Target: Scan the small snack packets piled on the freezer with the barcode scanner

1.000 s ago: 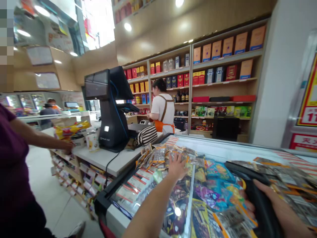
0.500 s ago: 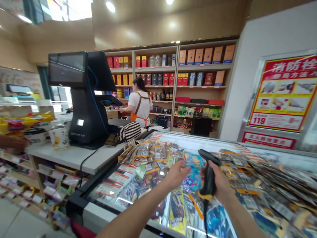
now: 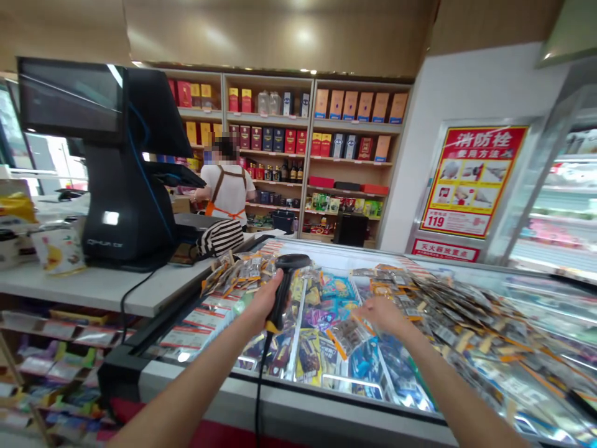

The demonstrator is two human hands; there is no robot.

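My left hand [image 3: 265, 305] is wrapped round the handle of a black barcode scanner [image 3: 281, 292], its head on top and a cable running down from the grip. To the right, my right hand [image 3: 383, 314] is closed at the corner of a clear snack packet [image 3: 349, 336] with orange edges. This packet lies above the glass top of a freezer [image 3: 205, 386]. Beyond my left hand is a pile of similar packets [image 3: 242, 270]. A larger heap of packets [image 3: 466, 323] spreads beside my right hand. Colourful wrapped goods [image 3: 312, 354] show beneath the glass.
A black checkout terminal [image 3: 125, 186] stands on a white counter [image 3: 140, 292] at the left, beside a striped bag [image 3: 221, 238]. Behind the freezer, a person [image 3: 228, 190] in an apron faces shelves of boxes [image 3: 289, 142]. A red poster [image 3: 473, 180] hangs at right.
The scanner has passed from my right hand to my left and moved left. My right hand has closed on a packet. The view has turned to the right.
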